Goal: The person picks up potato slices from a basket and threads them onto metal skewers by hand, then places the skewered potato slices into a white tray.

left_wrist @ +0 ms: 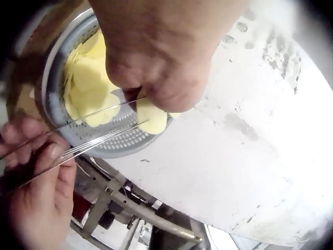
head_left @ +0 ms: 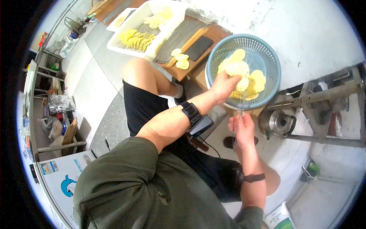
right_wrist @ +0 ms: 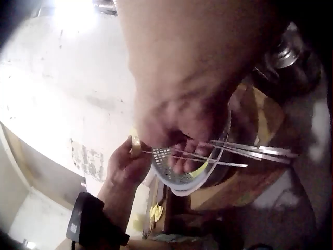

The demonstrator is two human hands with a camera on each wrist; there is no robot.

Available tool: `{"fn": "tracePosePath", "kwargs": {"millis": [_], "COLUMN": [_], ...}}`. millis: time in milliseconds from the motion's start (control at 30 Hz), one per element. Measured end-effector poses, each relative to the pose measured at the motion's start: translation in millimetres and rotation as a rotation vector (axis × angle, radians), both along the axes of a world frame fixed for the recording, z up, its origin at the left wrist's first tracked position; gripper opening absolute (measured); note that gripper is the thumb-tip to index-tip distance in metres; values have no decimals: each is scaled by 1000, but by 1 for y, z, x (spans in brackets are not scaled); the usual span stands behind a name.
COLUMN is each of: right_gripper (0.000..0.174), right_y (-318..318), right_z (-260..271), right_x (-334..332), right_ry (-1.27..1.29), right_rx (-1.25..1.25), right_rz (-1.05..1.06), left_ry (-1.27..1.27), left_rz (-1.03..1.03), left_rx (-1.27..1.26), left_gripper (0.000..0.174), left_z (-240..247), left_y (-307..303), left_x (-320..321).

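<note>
My left hand pinches a pale yellow potato slice over the blue perforated basket. Several thin metal skewers run from my right hand toward that slice, and one skewer's tip end meets it. In the right wrist view, the skewers' flat ends stick out past the right hand's curled fingers. More potato slices lie heaped inside the basket. The left hand's fingertips are partly hidden behind its own palm in the left wrist view.
A white crate with rows of skewered slices stands at the upper left. Beside it lie metal skewers, wooden sticks, a dark flat block and loose slices. A metal kettle sits by the rack at right.
</note>
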State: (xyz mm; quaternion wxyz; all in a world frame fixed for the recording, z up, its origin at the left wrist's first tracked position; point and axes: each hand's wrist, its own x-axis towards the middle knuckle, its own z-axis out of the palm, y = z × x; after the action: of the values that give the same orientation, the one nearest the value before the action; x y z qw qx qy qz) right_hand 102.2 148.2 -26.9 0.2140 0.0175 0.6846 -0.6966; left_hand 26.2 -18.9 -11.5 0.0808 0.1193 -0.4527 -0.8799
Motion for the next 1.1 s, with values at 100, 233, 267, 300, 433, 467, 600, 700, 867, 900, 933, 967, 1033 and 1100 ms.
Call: {"fn": "tracePosePath", "kwargs": {"millis": [100,233,267,300,433,467,600,700,867,900,933,967,1033,1100], "right_gripper": [11,12,12,13,13,13,15,16,15,16,16,16,18,19], "right_y": [-9,-16,-18,-20,-25,-25,-38,-39,-41,-43,-44,-45,-46,-49], "right_z": [18,16,16,16,17,17,32,24,27,25,24,25,25,26], "right_x": [-3,-4,-5,-5,-7,-8,-6,-10,-5,-5,-6,-7,-11,-12], "right_ry": [-168,-202,-219,-237,-243,-239,-186,5,3,40,42,22,-2,-43], "right_rx": [-126,-185,-185,-185,-185,-190,-86,-28,98,126,123,86,19,-2], "right_rz": [54,65,67,68,87,97,6,-26,50,60,66,36,3,13], "left_ry": [-13,-1,1,2,-5,-36,-30,-65,-38,-71,-70,-62,-43,-61], "left_rz": [0,22,30,30,28,30,14,61,99,117,124,121,122,117], "left_rx": [54,62,64,78,95,81,17,34,-271,-308,-310,-236,-160,-177], "left_gripper": [31,31,31,31,31,31,29,27,30,29,29,29,29,30], "left_z": [2,0,-1,-2,-2,0,2,0,-14,-13,-13,-13,-11,-13], "left_y": [-17,-29,-30,-31,-32,-32,-39,-44,-45,-43,-43,-42,-44,-47], "left_x": [-3,0,1,1,6,6,4,4,3,2,2,3,3,4]}}
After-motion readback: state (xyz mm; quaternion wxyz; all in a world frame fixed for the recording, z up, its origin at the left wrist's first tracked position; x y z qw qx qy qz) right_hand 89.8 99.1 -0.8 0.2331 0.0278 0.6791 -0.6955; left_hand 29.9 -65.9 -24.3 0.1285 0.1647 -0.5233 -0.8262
